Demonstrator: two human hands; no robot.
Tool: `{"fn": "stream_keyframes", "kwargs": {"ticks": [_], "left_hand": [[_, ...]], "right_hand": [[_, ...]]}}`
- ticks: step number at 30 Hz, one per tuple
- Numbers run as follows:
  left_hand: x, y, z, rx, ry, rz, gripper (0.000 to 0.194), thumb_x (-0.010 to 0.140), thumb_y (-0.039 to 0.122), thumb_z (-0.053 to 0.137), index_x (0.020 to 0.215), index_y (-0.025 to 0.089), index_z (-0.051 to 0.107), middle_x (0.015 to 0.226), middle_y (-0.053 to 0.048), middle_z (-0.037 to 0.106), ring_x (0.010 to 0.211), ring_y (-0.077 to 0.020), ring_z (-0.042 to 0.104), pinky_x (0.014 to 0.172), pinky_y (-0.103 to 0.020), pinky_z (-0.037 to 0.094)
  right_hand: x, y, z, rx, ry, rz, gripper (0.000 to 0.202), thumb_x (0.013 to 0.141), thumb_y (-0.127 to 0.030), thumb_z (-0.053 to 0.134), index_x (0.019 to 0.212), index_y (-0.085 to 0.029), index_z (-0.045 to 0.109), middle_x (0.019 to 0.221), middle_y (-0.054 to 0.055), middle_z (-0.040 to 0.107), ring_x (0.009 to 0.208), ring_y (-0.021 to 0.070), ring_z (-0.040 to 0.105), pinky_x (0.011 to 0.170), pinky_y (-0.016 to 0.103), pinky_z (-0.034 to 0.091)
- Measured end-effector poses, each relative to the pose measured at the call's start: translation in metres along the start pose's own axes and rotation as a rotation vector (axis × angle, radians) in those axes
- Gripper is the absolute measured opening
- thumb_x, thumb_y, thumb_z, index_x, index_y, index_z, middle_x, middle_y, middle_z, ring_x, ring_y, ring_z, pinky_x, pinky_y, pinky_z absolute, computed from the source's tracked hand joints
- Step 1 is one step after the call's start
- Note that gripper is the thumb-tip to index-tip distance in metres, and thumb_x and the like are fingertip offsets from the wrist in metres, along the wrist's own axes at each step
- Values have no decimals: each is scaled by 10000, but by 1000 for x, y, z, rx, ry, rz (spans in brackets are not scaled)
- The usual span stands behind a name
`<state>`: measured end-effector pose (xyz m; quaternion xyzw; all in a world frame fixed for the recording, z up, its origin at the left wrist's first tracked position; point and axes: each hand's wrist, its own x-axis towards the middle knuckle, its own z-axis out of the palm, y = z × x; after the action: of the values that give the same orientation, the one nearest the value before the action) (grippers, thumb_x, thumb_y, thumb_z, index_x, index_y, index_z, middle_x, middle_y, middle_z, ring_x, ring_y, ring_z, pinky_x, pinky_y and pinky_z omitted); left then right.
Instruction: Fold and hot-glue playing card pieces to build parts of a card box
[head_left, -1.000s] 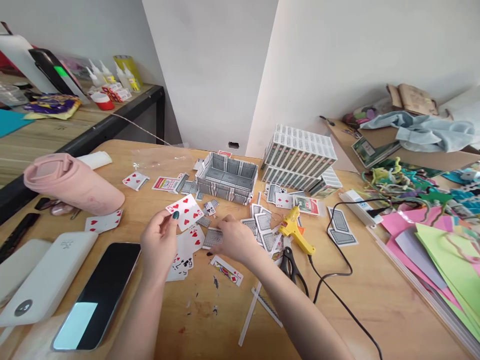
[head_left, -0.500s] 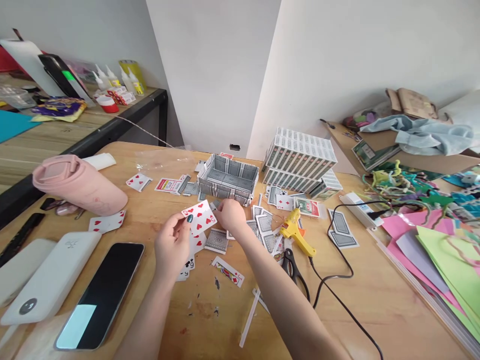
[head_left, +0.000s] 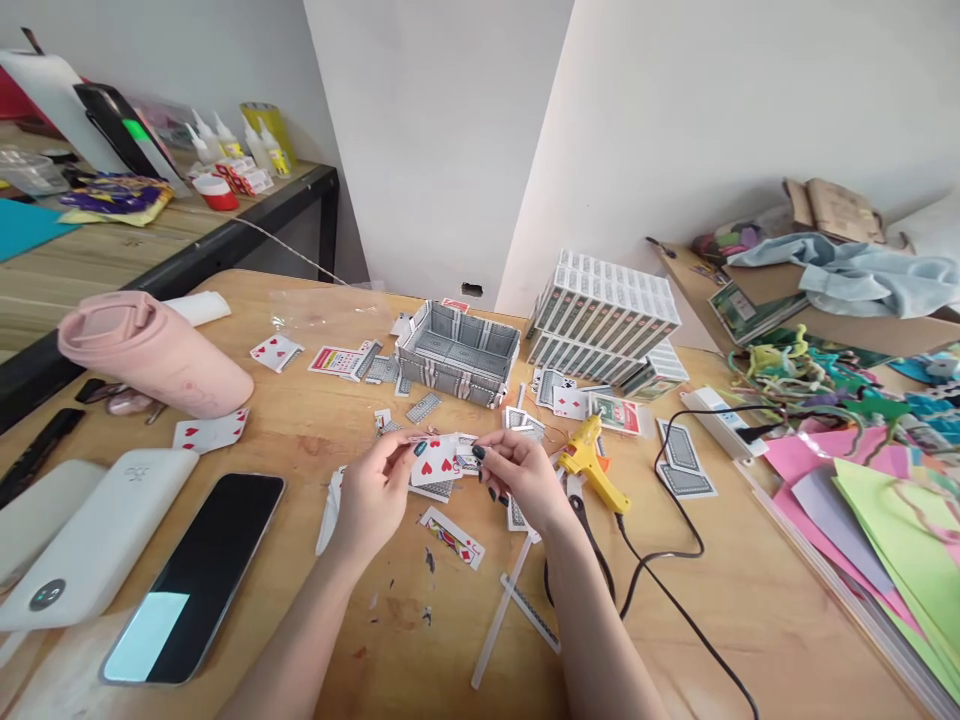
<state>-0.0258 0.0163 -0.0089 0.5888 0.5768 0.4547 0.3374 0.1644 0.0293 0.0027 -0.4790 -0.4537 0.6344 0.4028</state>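
My left hand (head_left: 379, 495) pinches a playing card (head_left: 435, 462) with red hearts and a 5 in its corner, face toward me. Close to the card's right edge, my right hand (head_left: 517, 475) has thumb and fingers closed on a small card piece (head_left: 466, 455), partly hidden by the fingers. Whether card and piece touch is hard to tell. Beyond both hands stands an open box (head_left: 459, 378) built from grey-backed playing cards. A cut jack strip (head_left: 452, 537) lies on the table just in front of the hands.
A yellow glue gun (head_left: 596, 465) with a black cord lies right of my hands, scissors (head_left: 596, 545) partly under my forearm. Stacked card packs (head_left: 607, 310) stand at the back. At left are a phone (head_left: 199, 580), a white power bank (head_left: 105, 540) and a pink tumbler (head_left: 157, 355).
Both hands have moved: the left shifted right with the hearts card, which is turned lower. My right hand came back from near the box toward the card, now with a small piece.
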Motion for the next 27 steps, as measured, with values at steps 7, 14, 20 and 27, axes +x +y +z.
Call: {"fn": "stream_keyframes", "kwargs": {"ticks": [7, 14, 20, 27], "left_hand": [[-3, 11, 4, 116, -12, -3, 238, 839, 288, 438, 963, 182, 612, 963, -78, 692, 841, -191, 651, 771, -288, 516], [-4, 15, 4, 140, -9, -9, 241, 841, 295, 428, 951, 186, 613, 930, -75, 698, 801, -188, 653, 741, -280, 517], [-4, 17, 4, 120, -18, -20, 227, 829, 272, 445, 950, 181, 615, 925, -69, 698, 794, -185, 656, 735, -269, 511], [-5, 16, 5, 112, -21, -20, 221, 828, 278, 448, 945, 183, 610, 918, -75, 695, 768, -185, 645, 703, -274, 515]], "right_hand": [[-2, 3, 3, -3, 114, -39, 288, 718, -414, 637, 814, -148, 587, 523, -45, 524, 386, 48, 388, 367, 176, 296], [-2, 4, 2, -2, 120, -24, 287, 711, -410, 644, 807, -145, 588, 524, -45, 523, 380, 46, 379, 362, 176, 287], [-3, 4, 2, 17, 113, -24, 254, 722, -374, 641, 808, -142, 584, 523, -46, 531, 378, 40, 380, 364, 168, 290], [-1, 5, 4, 13, 118, -19, 286, 710, -408, 646, 803, -146, 580, 519, -43, 537, 377, 50, 392, 362, 177, 308]]}}
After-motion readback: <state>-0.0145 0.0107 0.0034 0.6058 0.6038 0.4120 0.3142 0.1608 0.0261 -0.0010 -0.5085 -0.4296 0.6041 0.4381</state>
